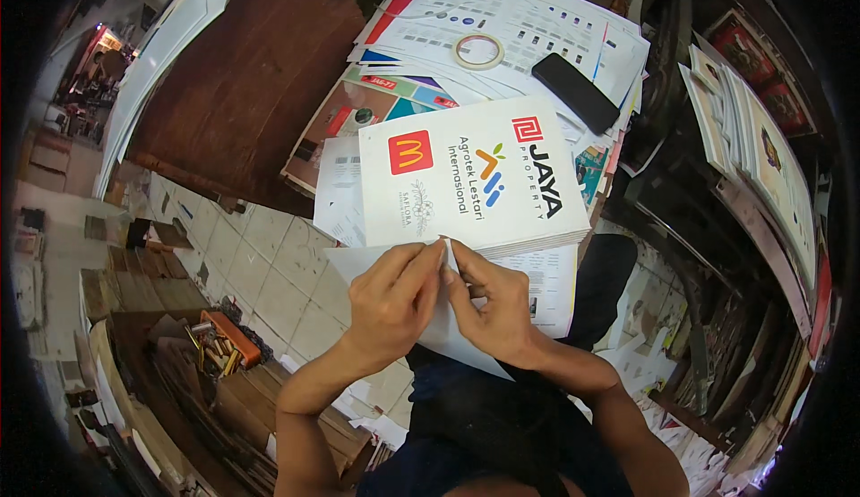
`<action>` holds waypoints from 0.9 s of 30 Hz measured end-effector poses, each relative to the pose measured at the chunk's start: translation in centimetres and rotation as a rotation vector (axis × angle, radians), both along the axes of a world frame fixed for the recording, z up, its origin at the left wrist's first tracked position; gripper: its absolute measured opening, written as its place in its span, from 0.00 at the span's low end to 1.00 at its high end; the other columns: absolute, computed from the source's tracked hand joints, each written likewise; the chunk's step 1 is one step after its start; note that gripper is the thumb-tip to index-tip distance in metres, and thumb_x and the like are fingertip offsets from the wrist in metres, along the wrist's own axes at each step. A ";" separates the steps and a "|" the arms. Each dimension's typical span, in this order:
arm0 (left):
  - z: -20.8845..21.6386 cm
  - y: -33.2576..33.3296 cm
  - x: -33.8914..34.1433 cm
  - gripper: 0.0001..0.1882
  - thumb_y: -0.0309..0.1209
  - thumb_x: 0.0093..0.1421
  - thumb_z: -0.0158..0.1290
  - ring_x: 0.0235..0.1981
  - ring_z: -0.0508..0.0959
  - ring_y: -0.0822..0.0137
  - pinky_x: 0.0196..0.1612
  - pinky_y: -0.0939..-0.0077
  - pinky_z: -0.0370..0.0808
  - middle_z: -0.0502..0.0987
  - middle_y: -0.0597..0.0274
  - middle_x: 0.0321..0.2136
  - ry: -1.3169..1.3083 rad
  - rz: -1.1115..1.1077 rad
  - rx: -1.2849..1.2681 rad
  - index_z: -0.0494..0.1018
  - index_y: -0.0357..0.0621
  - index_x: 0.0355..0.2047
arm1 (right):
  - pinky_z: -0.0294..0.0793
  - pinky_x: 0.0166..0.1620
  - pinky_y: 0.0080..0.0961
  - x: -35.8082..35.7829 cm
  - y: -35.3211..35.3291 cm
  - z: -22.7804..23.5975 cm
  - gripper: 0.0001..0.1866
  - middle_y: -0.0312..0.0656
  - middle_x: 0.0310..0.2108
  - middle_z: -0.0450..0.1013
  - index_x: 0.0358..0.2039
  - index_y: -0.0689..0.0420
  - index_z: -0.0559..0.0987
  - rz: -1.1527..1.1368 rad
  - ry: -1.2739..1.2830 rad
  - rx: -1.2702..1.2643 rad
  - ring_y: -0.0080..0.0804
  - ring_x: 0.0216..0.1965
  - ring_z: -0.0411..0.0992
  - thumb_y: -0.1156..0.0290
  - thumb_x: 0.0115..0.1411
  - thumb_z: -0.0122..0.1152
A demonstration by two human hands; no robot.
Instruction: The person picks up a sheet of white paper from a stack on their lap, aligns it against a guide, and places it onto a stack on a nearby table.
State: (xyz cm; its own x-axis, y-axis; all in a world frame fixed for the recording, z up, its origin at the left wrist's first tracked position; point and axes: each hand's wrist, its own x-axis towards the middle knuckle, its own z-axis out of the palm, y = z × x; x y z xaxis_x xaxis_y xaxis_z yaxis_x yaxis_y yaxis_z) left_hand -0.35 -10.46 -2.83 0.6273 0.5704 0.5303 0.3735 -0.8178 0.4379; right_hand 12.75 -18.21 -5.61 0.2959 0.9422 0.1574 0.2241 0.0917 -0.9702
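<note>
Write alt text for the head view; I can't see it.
The left hand and right hand pinch a white sheet in front of a white stack printed with coloured logos. Beyond it, a tape roll and a black phone lie on printed papers.

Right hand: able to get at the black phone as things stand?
Probably, if it lets go first: the right hand pinches a white sheet. Nothing covers the black phone, but the printed stack lies between, so likely a reach over or around it.
</note>
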 end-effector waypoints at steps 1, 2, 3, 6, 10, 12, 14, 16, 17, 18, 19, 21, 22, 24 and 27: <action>0.0 0.0 0.0 0.17 0.17 0.50 0.60 0.27 0.79 0.61 0.27 0.73 0.76 0.77 0.57 0.32 -0.001 0.001 0.000 0.76 0.36 0.43 | 0.79 0.30 0.25 -0.1 0.1 -0.5 0.20 0.53 0.28 0.77 0.54 0.68 0.72 -0.019 0.016 0.035 0.31 0.26 0.78 0.78 0.60 0.56; 0.0 0.1 0.0 0.17 0.17 0.50 0.60 0.27 0.79 0.62 0.27 0.73 0.76 0.77 0.57 0.32 -0.033 0.001 -0.028 0.76 0.36 0.43 | 0.79 0.30 0.25 -0.2 0.2 -0.8 0.20 0.53 0.28 0.77 0.54 0.67 0.73 -0.037 0.032 0.069 0.30 0.27 0.78 0.78 0.60 0.57; -0.1 0.1 -0.1 0.17 0.17 0.50 0.60 0.26 0.79 0.62 0.27 0.73 0.75 0.77 0.57 0.32 -0.065 0.001 -0.057 0.76 0.36 0.43 | 0.79 0.30 0.25 -0.3 0.2 -0.7 0.20 0.53 0.28 0.77 0.54 0.67 0.73 -0.036 0.032 0.068 0.30 0.27 0.78 0.78 0.60 0.57; 0.0 0.1 -0.2 0.14 0.17 0.53 0.58 0.29 0.80 0.61 0.32 0.74 0.75 0.78 0.54 0.32 -0.098 0.016 -0.106 0.77 0.35 0.42 | 0.79 0.31 0.24 -0.2 0.4 -0.4 0.19 0.53 0.29 0.77 0.53 0.66 0.74 -0.042 0.062 0.092 0.30 0.28 0.79 0.78 0.61 0.56; 2.0 2.9 -0.2 0.11 0.23 0.55 0.59 0.28 0.78 0.64 0.35 0.76 0.73 0.78 0.57 0.30 -0.027 0.001 0.001 0.77 0.37 0.40 | 0.77 0.33 0.21 1.0 0.7 -0.5 0.13 0.51 0.30 0.79 0.47 0.66 0.76 0.039 0.141 0.055 0.23 0.29 0.77 0.79 0.61 0.57; 2.1 3.9 -1.2 0.09 0.25 0.56 0.59 0.26 0.77 0.63 0.34 0.74 0.73 0.78 0.58 0.28 -0.004 -0.140 -0.303 0.77 0.38 0.38 | 0.76 0.32 0.19 1.5 0.5 -0.1 0.07 0.47 0.30 0.79 0.40 0.67 0.77 0.097 0.162 0.021 0.18 0.30 0.76 0.79 0.61 0.59; 1.7 4.3 -1.3 0.06 0.28 0.57 0.60 0.22 0.71 0.68 0.30 0.75 0.69 0.77 0.62 0.24 -0.003 -0.297 -0.539 0.76 0.38 0.31 | 0.75 0.32 0.19 1.5 0.3 -0.3 0.07 0.47 0.29 0.79 0.39 0.67 0.77 0.116 0.174 0.016 0.18 0.30 0.76 0.79 0.61 0.60; 1.7 4.2 -1.1 0.06 0.28 0.57 0.60 0.22 0.70 0.72 0.30 0.78 0.67 0.76 0.63 0.23 -0.034 -0.296 -0.643 0.76 0.38 0.29 | 0.75 0.31 0.18 1.5 0.2 -0.3 0.06 0.46 0.28 0.79 0.38 0.66 0.77 0.133 0.185 0.010 0.18 0.29 0.75 0.78 0.61 0.60; 1.7 4.2 -1.0 0.07 0.28 0.57 0.60 0.23 0.68 0.76 0.29 0.80 0.65 0.76 0.64 0.21 -0.064 -0.296 -0.745 0.75 0.38 0.27 | 0.75 0.31 0.19 1.5 0.1 -0.1 0.06 0.45 0.28 0.79 0.38 0.66 0.77 0.151 0.149 0.032 0.18 0.29 0.75 0.78 0.61 0.60; 1.6 4.3 -1.0 0.07 0.28 0.57 0.60 0.23 0.68 0.76 0.29 0.80 0.65 0.76 0.64 0.21 -0.064 -0.294 -0.745 0.75 0.38 0.27 | 0.74 0.31 0.19 1.5 0.1 0.1 0.06 0.45 0.27 0.78 0.38 0.66 0.77 0.170 0.113 0.054 0.18 0.28 0.75 0.77 0.61 0.61; 1.4 4.6 -1.0 0.07 0.28 0.58 0.60 0.23 0.67 0.78 0.29 0.81 0.63 0.75 0.65 0.20 -0.097 -0.322 -0.872 0.75 0.38 0.27 | 0.74 0.31 0.19 1.6 0.1 0.4 0.06 0.45 0.27 0.78 0.38 0.66 0.77 0.172 0.114 0.054 0.18 0.28 0.75 0.77 0.61 0.61; 1.2 4.7 -0.9 0.07 0.28 0.58 0.60 0.24 0.65 0.80 0.29 0.82 0.62 0.74 0.65 0.19 -0.130 -0.350 -1.003 0.74 0.38 0.26 | 0.74 0.31 0.19 1.7 0.3 0.8 0.05 0.43 0.27 0.78 0.37 0.65 0.77 0.238 0.115 0.013 0.18 0.28 0.74 0.78 0.61 0.60; 1.2 4.5 -0.7 0.07 0.28 0.58 0.60 0.24 0.66 0.79 0.31 0.81 0.63 0.75 0.64 0.21 -0.108 -0.345 -0.995 0.75 0.38 0.27 | 0.74 0.31 0.19 1.7 0.2 0.6 0.05 0.43 0.27 0.78 0.37 0.65 0.77 0.239 0.117 0.012 0.18 0.28 0.74 0.78 0.61 0.60; 1.7 4.3 0.1 0.06 0.28 0.58 0.59 0.23 0.68 0.77 0.32 0.80 0.64 0.75 0.63 0.22 -0.084 -0.348 -0.985 0.75 0.38 0.28 | 0.74 0.31 0.20 1.7 0.2 0.2 0.07 0.42 0.26 0.77 0.40 0.65 0.77 0.204 0.154 -0.024 0.18 0.29 0.74 0.78 0.62 0.59; 3.6 3.3 1.1 0.05 0.25 0.57 0.60 0.25 0.74 0.72 0.31 0.77 0.68 0.76 0.61 0.27 -0.208 -0.045 -0.402 0.77 0.38 0.32 | 0.74 0.31 0.18 1.1 0.7 -0.3 0.10 0.40 0.27 0.77 0.43 0.66 0.75 0.050 0.369 0.073 0.17 0.30 0.74 0.78 0.62 0.58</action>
